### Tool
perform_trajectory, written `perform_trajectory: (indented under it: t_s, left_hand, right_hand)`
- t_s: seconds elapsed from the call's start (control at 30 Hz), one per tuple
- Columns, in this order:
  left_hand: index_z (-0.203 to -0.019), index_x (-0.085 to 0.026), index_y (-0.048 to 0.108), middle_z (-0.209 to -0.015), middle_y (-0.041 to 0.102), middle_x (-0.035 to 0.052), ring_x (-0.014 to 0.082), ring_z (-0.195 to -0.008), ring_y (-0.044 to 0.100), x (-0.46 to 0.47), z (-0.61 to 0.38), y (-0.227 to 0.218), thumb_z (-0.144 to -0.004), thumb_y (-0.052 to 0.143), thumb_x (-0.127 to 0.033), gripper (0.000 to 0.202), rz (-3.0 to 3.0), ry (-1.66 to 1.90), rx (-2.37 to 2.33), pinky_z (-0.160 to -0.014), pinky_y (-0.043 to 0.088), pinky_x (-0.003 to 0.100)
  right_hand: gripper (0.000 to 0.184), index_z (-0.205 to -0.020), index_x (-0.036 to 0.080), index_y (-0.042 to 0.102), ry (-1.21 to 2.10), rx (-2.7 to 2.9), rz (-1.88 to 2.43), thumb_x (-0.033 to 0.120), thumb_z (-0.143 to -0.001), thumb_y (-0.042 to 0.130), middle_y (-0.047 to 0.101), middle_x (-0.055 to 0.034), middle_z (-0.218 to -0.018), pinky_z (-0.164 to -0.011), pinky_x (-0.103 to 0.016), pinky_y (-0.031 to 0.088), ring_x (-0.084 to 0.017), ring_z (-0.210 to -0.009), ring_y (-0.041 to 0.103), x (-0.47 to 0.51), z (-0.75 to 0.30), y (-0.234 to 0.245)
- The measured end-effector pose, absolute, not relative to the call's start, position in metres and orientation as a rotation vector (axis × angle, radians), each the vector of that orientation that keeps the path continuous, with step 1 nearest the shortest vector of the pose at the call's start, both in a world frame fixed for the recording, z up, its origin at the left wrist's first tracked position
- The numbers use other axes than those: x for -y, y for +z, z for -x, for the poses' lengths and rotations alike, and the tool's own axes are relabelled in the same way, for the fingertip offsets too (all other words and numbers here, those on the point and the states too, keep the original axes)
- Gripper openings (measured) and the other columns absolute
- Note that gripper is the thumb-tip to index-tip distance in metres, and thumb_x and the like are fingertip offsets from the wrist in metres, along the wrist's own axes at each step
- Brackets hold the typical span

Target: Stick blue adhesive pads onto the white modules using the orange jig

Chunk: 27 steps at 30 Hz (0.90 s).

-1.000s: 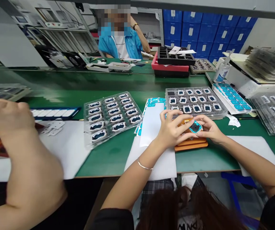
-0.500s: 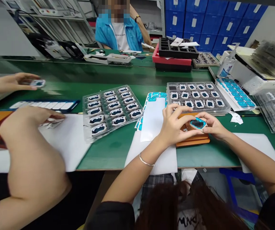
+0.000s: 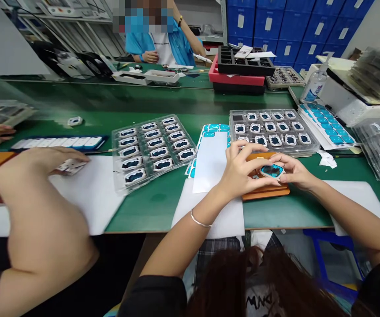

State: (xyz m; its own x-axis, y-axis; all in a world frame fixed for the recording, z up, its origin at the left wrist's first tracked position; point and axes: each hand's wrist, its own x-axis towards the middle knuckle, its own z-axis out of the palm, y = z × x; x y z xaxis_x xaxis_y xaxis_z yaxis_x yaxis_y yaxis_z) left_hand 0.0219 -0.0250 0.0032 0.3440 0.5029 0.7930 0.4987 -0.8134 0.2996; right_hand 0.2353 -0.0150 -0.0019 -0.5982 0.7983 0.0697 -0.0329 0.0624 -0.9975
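Apparently held clear of the orange jig for steadier control, the small teal-rimmed module sits just above it, right of frame centre — pinched between the spread fingers of the left hand and the curled fingertips of the right hand.

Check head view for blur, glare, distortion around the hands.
Head view: left hand, right hand and the blue-rimmed part look sharp; the neighbour's arm at far left is soft, possibly motion blur; the plastic tray shows faint glare; wide-angle bowing tilts the shelves near the top edge.
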Motion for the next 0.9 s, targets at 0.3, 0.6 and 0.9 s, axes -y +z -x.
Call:
perform_trajectory:
  t_s: [0.3, 0.6, 0.9]
  left_hand:
    - [-0.100, -0.029, 0.074, -0.119, 0.064, 0.0067, 0.0237, -0.112, 0.046, 0.025, -0.020, 0.008, -0.081, 0.068, -0.057, 0.035, -2.565, 1.391, -0.716, -0.100, 0.039, 0.042]
    - [-0.110, -0.020, 0.066, -0.110, 0.069, 0.0103, 0.0226, -0.103, 0.060, 0.023, -0.018, 0.015, -0.077, 0.073, -0.056, 0.049, -2.270, 1.620, -0.577, -0.092, 0.047, 0.041]
    - [-0.130, -0.024, 0.057, -0.113, 0.067, 0.0092, 0.0197, -0.101, 0.065, 0.032, -0.025, 0.011, -0.078, 0.076, -0.047, 0.059, -1.995, 1.532, -0.508, -0.087, 0.053, 0.032]
  right_hand:
    - [0.053, -0.107, 0.024, 0.059, 1.564, 1.753, 0.682, 0.048, -0.067, 0.087, 0.070, -0.0040, -0.107, -0.091, -0.037, 0.052, -0.024, -0.101, 0.067, 0.015, -0.235, 0.000]
    - [0.054, -0.119, 0.030, 0.063, 1.425, 1.710, 0.610, 0.042, -0.072, 0.087, 0.068, -0.0034, -0.114, -0.092, -0.034, 0.055, -0.023, -0.106, 0.066, 0.036, -0.226, 0.033]
    - [0.027, -0.102, 0.029, 0.073, 1.710, 1.233, 0.534, 0.024, -0.077, 0.083, 0.072, 0.0022, -0.092, -0.065, -0.019, 0.055, -0.009, -0.068, 0.065, 0.049, -0.205, 0.032]
